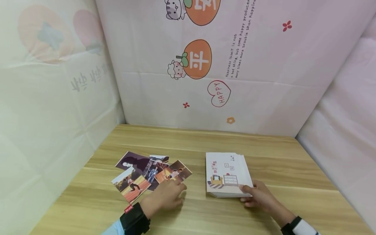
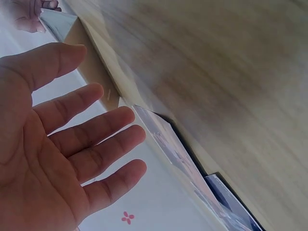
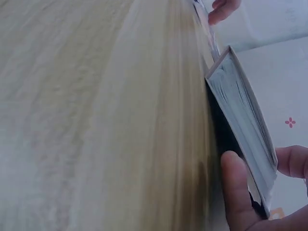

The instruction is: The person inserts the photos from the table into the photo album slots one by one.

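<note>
A thick photo album point(image 1: 227, 176) with a white illustrated cover lies toward the right of the table. My right hand point(image 1: 262, 197) grips its lower right corner, thumb on top. In the right wrist view the album point(image 3: 243, 115) is tilted between thumb and fingers, and its stacked page edges show. Several printed photos point(image 1: 132, 186) overlap in a loose pile to the left. Beside the pile's right end hovers my left hand point(image 1: 164, 195), back upward. Its fingers spread apart with nothing held, as the left hand point(image 2: 62, 139) shows in the left wrist view.
Everything lies on a wood-grain table point(image 1: 164, 140). A white printed cloth point(image 1: 158, 98) stands behind it, with cloth walls at the left point(image 1: 58, 130) and right point(image 1: 346, 130) sides. Dark bands circle both wrists.
</note>
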The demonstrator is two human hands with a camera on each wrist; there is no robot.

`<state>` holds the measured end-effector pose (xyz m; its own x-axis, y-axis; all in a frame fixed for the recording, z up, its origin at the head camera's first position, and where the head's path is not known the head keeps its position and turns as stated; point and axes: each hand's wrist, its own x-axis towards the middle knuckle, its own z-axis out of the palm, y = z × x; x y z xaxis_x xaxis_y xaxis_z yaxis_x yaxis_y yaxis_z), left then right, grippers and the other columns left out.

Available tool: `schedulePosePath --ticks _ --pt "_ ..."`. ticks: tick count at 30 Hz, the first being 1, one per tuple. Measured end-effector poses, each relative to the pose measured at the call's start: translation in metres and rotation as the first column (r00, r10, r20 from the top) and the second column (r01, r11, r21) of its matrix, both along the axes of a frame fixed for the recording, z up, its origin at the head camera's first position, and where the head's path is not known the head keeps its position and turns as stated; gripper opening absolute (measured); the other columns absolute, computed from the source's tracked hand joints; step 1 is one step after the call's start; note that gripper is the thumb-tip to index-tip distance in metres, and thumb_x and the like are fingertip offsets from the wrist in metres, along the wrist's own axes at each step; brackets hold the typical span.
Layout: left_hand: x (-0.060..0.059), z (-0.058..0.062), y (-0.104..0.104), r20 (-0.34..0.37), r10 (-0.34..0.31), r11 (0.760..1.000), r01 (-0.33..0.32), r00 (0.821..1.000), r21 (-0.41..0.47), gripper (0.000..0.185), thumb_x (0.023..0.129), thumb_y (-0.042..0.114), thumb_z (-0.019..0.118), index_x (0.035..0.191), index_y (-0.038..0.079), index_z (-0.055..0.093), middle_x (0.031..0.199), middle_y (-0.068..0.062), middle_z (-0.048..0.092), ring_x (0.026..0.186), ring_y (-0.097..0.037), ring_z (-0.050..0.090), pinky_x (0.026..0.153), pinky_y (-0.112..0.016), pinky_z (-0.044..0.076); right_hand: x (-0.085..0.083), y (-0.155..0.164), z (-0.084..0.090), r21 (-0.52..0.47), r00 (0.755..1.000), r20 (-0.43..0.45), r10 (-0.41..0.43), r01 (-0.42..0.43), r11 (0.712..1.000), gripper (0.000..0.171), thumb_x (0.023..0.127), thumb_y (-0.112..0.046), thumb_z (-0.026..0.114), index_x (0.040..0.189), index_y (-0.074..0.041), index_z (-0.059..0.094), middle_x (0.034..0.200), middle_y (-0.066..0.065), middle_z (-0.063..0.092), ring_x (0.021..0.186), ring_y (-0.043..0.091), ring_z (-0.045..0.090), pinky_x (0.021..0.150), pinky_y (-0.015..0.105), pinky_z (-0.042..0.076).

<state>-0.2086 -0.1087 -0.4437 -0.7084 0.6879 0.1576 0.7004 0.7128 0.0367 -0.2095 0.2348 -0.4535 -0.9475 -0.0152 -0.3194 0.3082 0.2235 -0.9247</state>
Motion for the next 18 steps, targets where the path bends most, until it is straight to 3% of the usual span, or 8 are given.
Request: schedulePosePath --ticks 3,7,11,18 --pt "0.002 0.0 0.002 0.017 0.003 1.0 -0.004 1.0 0.003 0.033 0.076 0.027 0.069 0.105 0.012 0.065 0.091 -0.002 0.061 0.077 -0.015 0.057 0.066 -0.028 0.047 0.004 0.001 -0.001 0.202 0.998 -0.053 0.037 -0.026 0.979 0.04 0.088 -0.023 0.062 0.106 0.01 0.045 0.07 0.01 0.055 0.054 0.019 0.054 0.046 0.028 0.044" --pt "0.004 0.001 0.005 0.023 0.004 1.0 -0.004 1.0 0.008 0.033 0.076 0.027 0.069 0.105 0.012 0.065 0.09 -0.002 0.061 0.076 -0.015 0.057 0.065 -0.028 0.047 0.007 0.004 -0.003 0.456 0.982 -0.127 0.137 -0.065 0.887 0.041 0.088 -0.03 0.063 0.102 0.008 0.055 0.07 0.007 0.052 0.056 0.019 0.049 0.049 0.03 0.04" --pt "0.006 0.001 0.008 0.023 0.004 1.0 -0.004 1.0 0.005 0.032 0.076 0.027 0.069 0.105 0.013 0.065 0.088 0.0 0.06 0.076 -0.014 0.057 0.062 -0.029 0.046 0.009 0.005 -0.002 0.55 0.977 -0.125 0.175 -0.078 0.832 0.044 0.088 -0.035 0.062 0.101 0.006 0.057 0.07 0.006 0.051 0.058 0.019 0.047 0.051 0.031 0.039" --pt "0.006 0.0 0.012 0.017 -0.003 1.0 0.003 1.0 -0.002 0.031 0.076 0.027 0.069 0.103 0.014 0.066 0.085 0.002 0.058 0.072 -0.012 0.056 0.057 -0.027 0.044 0.013 0.002 0.001 0.584 0.975 -0.128 0.18 -0.072 0.808 0.048 0.087 -0.042 0.06 0.095 0.005 0.053 0.063 0.007 0.049 0.049 0.018 0.045 0.043 0.029 0.036"
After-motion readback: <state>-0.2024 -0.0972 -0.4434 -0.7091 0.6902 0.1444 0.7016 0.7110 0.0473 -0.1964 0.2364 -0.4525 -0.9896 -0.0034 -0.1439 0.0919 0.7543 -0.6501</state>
